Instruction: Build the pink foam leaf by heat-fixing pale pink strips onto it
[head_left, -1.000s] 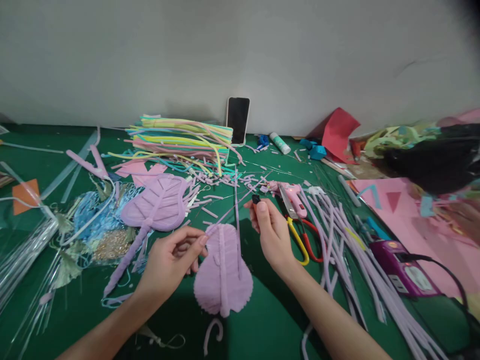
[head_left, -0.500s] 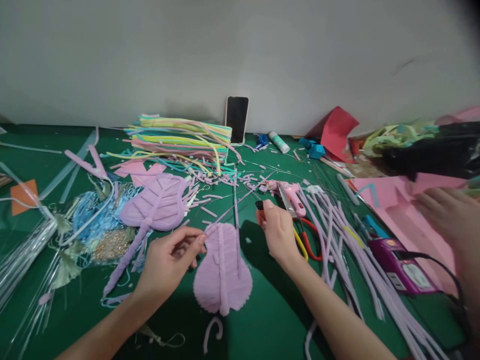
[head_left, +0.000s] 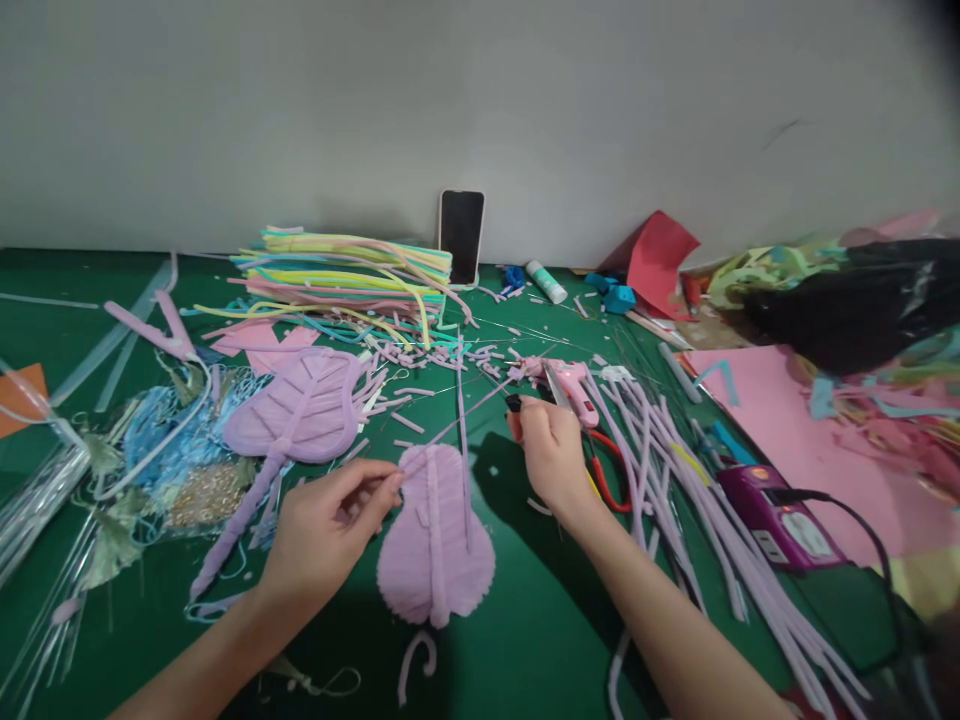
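Note:
My left hand pinches the near end of a thin purple strip, like a pipe cleaner, slanting up and right. Its fingertips are at the upper left edge of a flat purple fan-shaped piece with a scalloped edge and a raised centre rib. A second thin strip lies over its right side. My right hand is closed around a small tool with a black end and an orange part, mostly hidden by the fingers. Scissors with red and yellow handles lie beside that hand.
A finished-looking purple leaf-shaped fan lies left, near blue tassels. Behind are bundled coloured pipe cleaners and a phone. At right are a pink glue gun, purple stems and a corded purple box.
The view has turned slightly right. Another person's hand over the pink paper has left the view. A short purple piece now shows below my right hand. Both my hands keep their grips.

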